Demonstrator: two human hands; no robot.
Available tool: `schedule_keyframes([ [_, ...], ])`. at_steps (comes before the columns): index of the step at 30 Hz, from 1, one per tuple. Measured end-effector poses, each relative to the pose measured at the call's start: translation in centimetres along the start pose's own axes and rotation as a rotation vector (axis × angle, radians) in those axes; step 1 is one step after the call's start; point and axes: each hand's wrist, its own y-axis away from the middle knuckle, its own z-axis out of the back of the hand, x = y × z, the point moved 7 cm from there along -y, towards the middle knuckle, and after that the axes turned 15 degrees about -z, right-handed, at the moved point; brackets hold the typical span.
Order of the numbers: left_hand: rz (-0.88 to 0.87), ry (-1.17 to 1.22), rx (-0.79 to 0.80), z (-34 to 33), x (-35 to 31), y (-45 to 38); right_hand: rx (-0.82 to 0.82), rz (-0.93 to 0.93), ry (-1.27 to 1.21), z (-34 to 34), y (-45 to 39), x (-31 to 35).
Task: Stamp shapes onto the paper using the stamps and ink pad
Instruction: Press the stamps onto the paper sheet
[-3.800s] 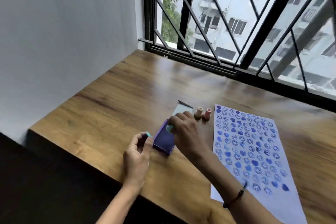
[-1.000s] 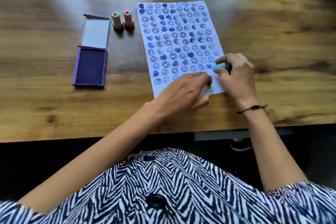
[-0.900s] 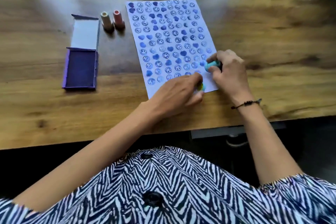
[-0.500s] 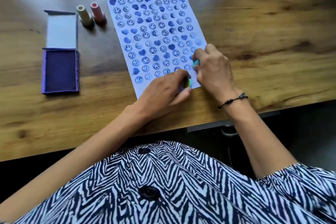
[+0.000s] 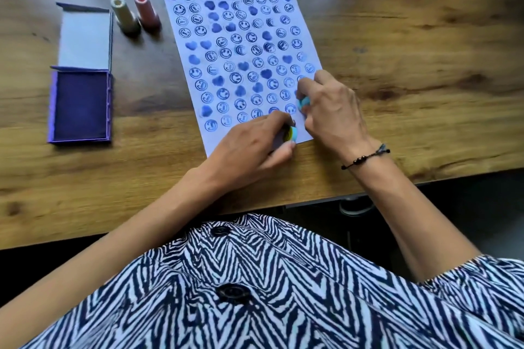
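A white paper sheet (image 5: 243, 45) covered with several blue smiley and heart prints lies on the wooden table (image 5: 411, 59). My left hand (image 5: 252, 147) grips a small stamp with a yellow and teal top (image 5: 291, 133) at the sheet's near right corner. My right hand (image 5: 331, 110) holds a teal stamp (image 5: 302, 102) against the paper just beyond it. The open purple ink pad (image 5: 80, 106), lid folded back, lies at the left. A cream stamp (image 5: 124, 15) and a red stamp (image 5: 146, 13) stand upright between the pad and the paper.
The table's near edge (image 5: 312, 198) runs just in front of my hands. A black bead bracelet (image 5: 365, 157) circles my right wrist. My striped shirt fills the bottom of the view.
Earlier both hands were at the ink pad; now both stamps are on the paper's near right corner. Over the last second the hands barely shifted, only the view moved.
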Motion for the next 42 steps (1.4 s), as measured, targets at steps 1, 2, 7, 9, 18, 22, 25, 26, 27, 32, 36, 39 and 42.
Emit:
schedule_keyframes([
  [1, 0.0, -0.003, 0.004, 0.0, 0.0, 0.0, -0.002, 0.0, -0.003, 0.0, 0.0, 0.0],
  [2, 0.001, -0.004, 0.007, 0.0, 0.0, 0.0, -0.005, 0.003, -0.003, -0.1, 0.0, 0.0],
  [7, -0.002, 0.003, 0.005, -0.1, -0.1, 0.1, -0.034, 0.0, 0.0, 0.0, 0.3, -0.1],
  [9, 0.0, 0.01, 0.001, -0.1, -0.2, 0.2, -0.036, -0.012, -0.005, 0.0, 0.5, 0.0],
  [18, 0.037, 0.026, -0.023, -0.2, 0.3, 0.4, -0.154, -0.313, -0.717, 4.9, 1.1, -5.3],
  [22, 0.062, 0.058, -0.047, -0.1, 0.5, 0.4, -0.088, -0.416, -0.937, 5.0, 2.4, -6.8],
  [25, 0.082, 0.175, -0.097, 0.4, 0.8, 0.4, -0.004, -0.433, -0.984, 4.1, 2.8, -5.8],
  [26, 0.099, 0.228, -0.137, 0.7, 0.9, 0.4, 0.021, -0.422, -1.002, 3.8, 3.0, -5.3],
  [27, 0.124, 0.277, -0.181, 1.0, 1.1, 0.4, 0.047, -0.405, -1.024, 3.5, 3.2, -4.7],
  [32, 0.209, 0.399, -0.307, 1.6, 1.6, 0.9, 0.088, -0.36, -1.043, 2.6, 3.7, -3.4],
  [36, 0.218, 0.418, -0.345, 2.0, 1.6, 1.4, 0.092, -0.378, -1.091, 2.5, 3.7, -3.7],
  [39, 0.239, 0.378, -0.359, 2.5, 1.6, 1.7, 0.083, -0.391, -1.091, 2.2, 3.4, -3.7],
  [42, 0.222, 0.317, -0.378, 3.3, 1.2, 2.3, 0.093, -0.367, -1.038, 1.9, 2.6, -2.6],
])
